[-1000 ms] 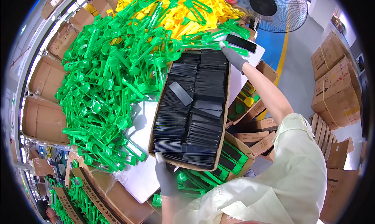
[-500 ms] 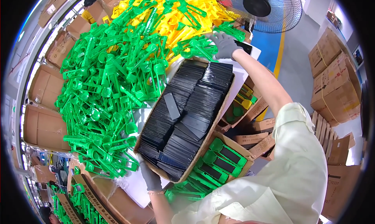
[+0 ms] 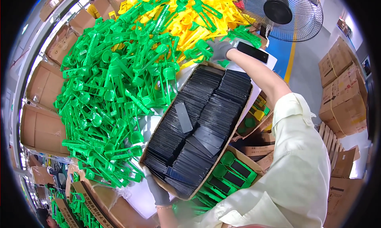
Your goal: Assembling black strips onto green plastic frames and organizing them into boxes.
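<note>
A cardboard box (image 3: pixel 232 134) packed with rows of thin black rectangular plates (image 3: pixel 206 113) sits slantwise before me. One loose plate (image 3: pixel 183 117) lies on top of the rows, and a few others lie tilted near it. My left hand (image 3: pixel 158 193), in a grey glove, grips the box's near left corner; some of its fingers are hidden. Beyond the far end, my gloved right hand (image 3: pixel 220 50) reaches among green plastic pieces (image 3: pixel 199 51) with its fingers apart. These pieces have long handles and scoop-like ends.
A big heap of green pieces (image 3: pixel 115 89) covers the left of the white table (image 3: pixel 149 126), with yellow pieces (image 3: pixel 194 21) behind. A black phone-like slab (image 3: pixel 253 52) lies at the right. A fan (image 3: pixel 278 11) stands beyond. Below the box, a carton (image 3: pixel 254 168) holds green pieces with black plates.
My right hand has shifted slightly left and down to the green pieces by the box's far end. The view has shifted, uncovering more of the black slab. My left hand stays at the corner.
</note>
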The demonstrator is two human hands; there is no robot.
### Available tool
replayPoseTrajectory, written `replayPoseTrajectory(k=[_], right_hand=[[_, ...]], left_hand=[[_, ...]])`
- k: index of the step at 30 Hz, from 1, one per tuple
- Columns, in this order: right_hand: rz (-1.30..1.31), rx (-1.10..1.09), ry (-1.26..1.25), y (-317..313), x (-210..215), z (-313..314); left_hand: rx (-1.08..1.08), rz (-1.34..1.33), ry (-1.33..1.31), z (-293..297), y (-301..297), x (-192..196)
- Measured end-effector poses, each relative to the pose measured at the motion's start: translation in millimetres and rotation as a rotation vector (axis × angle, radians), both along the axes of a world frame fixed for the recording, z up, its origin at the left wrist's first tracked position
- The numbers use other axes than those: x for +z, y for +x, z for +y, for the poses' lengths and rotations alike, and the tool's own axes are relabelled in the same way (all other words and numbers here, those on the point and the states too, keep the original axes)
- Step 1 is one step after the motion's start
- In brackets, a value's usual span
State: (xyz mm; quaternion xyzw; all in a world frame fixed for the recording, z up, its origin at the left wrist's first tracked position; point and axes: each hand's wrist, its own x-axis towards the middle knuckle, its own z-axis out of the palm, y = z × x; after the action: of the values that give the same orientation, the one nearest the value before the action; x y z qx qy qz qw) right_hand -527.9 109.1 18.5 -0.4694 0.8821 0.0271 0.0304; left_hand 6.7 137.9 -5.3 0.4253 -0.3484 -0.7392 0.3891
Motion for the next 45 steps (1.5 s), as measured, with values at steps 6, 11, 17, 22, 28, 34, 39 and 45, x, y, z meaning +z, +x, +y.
replayPoseTrajectory(k=[6, 11, 17, 22, 28, 34, 39, 45], right_hand=[[-0.005, -0.052, -0.179, 20, 16, 11], [-0.251, -0.056, -0.498, 15, 50, -12], [-0.682, 0.406, -0.529, 137, 161, -83], [-0.388, 0.865, -0.535, 255, 199, -127], [-0.194, 0.421, -0.187, 156, 203, -88], [-0.328, -0.225, 0.274, 47, 90, 1], [-0.163, -0.113, 0.103, 19, -6, 19], [0.235, 0.357, 0.222, -21, 100, 33]], left_hand=[[-0.013, 0.054, -0.008, -6, 6, -10], [-0.003, 0.062, -0.016, -7, 10, -16], [-0.022, 0.078, 0.004, -3, 4, -6], [-0.038, 0.052, -0.038, -4, 6, -6], [-0.072, 0.054, -0.022, 1, 6, 7], [-0.018, -0.007, -0.002, 1, 3, 14], [-0.026, 0.063, -0.018, -1, 4, 6], [-0.061, 0.014, -0.051, 0, 2, 7]])
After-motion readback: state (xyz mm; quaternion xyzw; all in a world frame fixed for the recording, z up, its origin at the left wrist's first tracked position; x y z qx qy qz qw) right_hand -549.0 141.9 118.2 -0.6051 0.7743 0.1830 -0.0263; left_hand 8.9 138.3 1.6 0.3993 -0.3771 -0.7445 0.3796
